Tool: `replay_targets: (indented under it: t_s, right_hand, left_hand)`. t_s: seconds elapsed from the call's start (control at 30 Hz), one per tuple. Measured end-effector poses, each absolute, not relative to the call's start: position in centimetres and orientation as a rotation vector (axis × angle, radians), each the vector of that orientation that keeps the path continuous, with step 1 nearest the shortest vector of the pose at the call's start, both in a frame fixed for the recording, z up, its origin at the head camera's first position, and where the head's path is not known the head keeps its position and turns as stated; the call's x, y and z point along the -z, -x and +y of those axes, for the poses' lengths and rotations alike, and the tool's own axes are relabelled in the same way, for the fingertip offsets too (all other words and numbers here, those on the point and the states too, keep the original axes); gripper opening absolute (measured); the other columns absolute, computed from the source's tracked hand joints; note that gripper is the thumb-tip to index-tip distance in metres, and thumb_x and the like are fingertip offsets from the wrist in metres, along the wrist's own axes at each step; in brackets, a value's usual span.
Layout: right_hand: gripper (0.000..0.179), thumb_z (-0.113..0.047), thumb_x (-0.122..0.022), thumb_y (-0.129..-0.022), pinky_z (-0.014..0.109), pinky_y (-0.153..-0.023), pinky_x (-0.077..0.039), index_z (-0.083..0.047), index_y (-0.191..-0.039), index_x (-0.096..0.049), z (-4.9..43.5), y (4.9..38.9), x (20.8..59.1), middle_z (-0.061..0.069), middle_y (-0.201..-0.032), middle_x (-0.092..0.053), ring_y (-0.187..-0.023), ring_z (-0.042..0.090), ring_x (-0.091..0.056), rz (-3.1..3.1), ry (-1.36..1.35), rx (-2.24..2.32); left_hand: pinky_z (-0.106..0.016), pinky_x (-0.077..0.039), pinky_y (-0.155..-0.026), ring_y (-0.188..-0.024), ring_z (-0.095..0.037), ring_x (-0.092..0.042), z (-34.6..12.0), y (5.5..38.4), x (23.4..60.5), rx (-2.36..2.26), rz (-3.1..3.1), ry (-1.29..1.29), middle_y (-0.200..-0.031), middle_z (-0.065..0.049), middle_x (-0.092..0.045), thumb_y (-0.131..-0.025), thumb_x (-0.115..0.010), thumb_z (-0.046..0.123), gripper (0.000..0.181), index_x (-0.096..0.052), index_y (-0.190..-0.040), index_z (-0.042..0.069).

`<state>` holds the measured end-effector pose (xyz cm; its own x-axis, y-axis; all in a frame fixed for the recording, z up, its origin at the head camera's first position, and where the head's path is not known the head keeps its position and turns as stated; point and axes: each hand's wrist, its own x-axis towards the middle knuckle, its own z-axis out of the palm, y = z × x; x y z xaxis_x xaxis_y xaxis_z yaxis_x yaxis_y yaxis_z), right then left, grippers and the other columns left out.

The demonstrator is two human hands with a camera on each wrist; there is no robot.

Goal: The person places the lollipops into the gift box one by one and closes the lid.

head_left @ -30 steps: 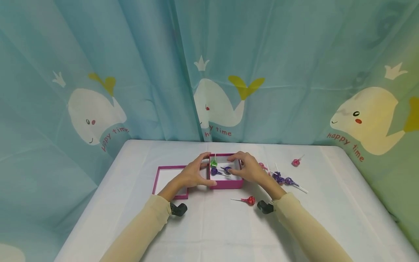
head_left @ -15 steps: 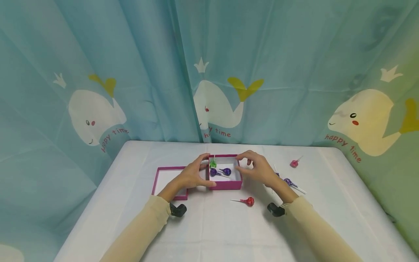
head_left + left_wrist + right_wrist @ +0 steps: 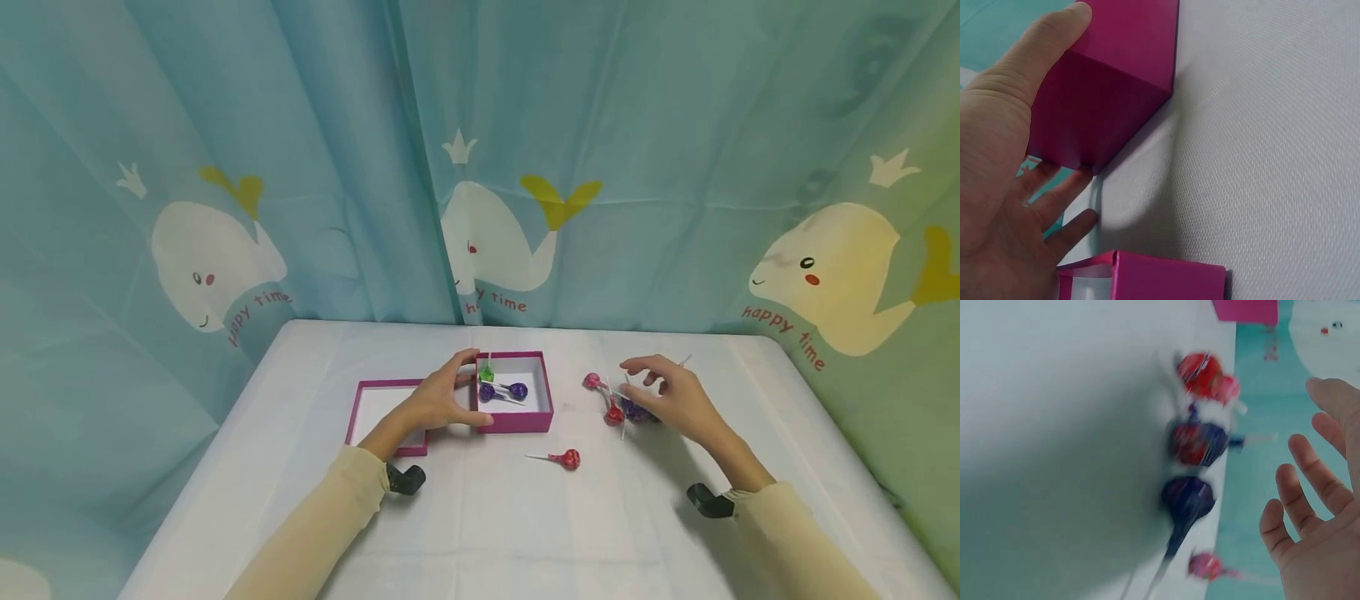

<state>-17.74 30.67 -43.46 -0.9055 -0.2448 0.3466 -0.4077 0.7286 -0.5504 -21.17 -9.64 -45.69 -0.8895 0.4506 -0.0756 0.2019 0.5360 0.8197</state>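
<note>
My left hand (image 3: 438,398) holds the magenta box (image 3: 514,423) by its left side, thumb at the front wall and fingers toward the back. In the left wrist view, the thumb presses the box's outer wall (image 3: 1129,44). Inside lie a green lollipop (image 3: 486,373) and two purple ones, one of them a purple lollipop (image 3: 517,391) near the middle. My right hand (image 3: 678,398) hovers over a loose cluster of lollipops, fingers relaxed and holding nothing. The cluster includes a pink lollipop (image 3: 592,380), a red lollipop (image 3: 613,414) and purple lollipops (image 3: 1188,497), partly hidden by the hand.
The box's lid (image 3: 390,383) lies upturned to the left, partly behind the left forearm. A single red lollipop (image 3: 571,459) lies in front of the box. Another pink lollipop (image 3: 1205,565) shows beyond the cluster in the right wrist view. A whale-printed curtain (image 3: 337,208) hangs behind the table.
My right hand has let go of a purple lollipop inside the box and moved right, out over the loose lollipops. The left hand has stayed on the box.
</note>
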Motion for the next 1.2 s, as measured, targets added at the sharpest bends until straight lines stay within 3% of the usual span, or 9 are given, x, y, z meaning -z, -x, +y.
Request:
replay_targets:
  t_s: [0.4, 0.67, 0.8, 1.2]
  right_hand:
    - [0.032, -0.019, -0.08, -0.091, 0.036, -0.073, -0.052, -0.007, -0.119, -0.072, 35.2, 15.3, 45.8, 0.012, -0.11, -0.073, -0.093, 0.028, -0.064, -2.778, -0.362, -0.905]
    - [0.036, -0.022, -0.082, -0.09, 0.027, -0.065, -0.049, -0.008, -0.121, -0.072, 35.9, 14.6, 46.8, 0.005, -0.099, -0.072, -0.081, 0.014, -0.059, -2.867, -0.333, -0.917]
    - [0.033, -0.022, -0.081, -0.09, 0.025, -0.06, -0.046, -0.007, -0.119, -0.072, 35.8, 14.6, 47.0, 0.002, -0.094, -0.069, -0.079, 0.014, -0.055, -2.897, -0.317, -0.925]
    - [0.033, -0.02, -0.081, -0.091, 0.026, -0.064, -0.045, -0.006, -0.12, -0.072, 35.3, 14.4, 47.1, 0.005, -0.097, -0.068, -0.084, 0.02, -0.054, -2.944, -0.228, -0.918]
  left_hand:
    - [-0.054, -0.034, -0.119, -0.144, -0.024, -0.046, -9.7, 21.2, 45.6, -1.276, 2.501, -0.553, -0.166, -0.001, -0.031, -0.072, -0.094, 0.041, 0.114, -0.025, -0.161, 0.024]
    - [-0.055, -0.034, -0.118, -0.144, -0.026, -0.046, -9.7, 21.2, 45.5, -1.279, 2.505, -0.57, -0.166, -0.003, -0.032, -0.072, -0.095, 0.04, 0.114, -0.026, -0.161, 0.023]
    - [-0.054, -0.033, -0.119, -0.145, -0.025, -0.046, -9.6, 21.3, 45.6, -1.277, 2.497, -0.557, -0.166, -0.002, -0.031, -0.072, -0.094, 0.04, 0.114, -0.025, -0.161, 0.024]
    - [-0.054, -0.033, -0.119, -0.144, -0.025, -0.046, -9.7, 21.2, 45.7, -1.293, 2.487, -0.538, -0.166, -0.001, -0.032, -0.071, -0.096, 0.04, 0.114, -0.027, -0.161, 0.025]
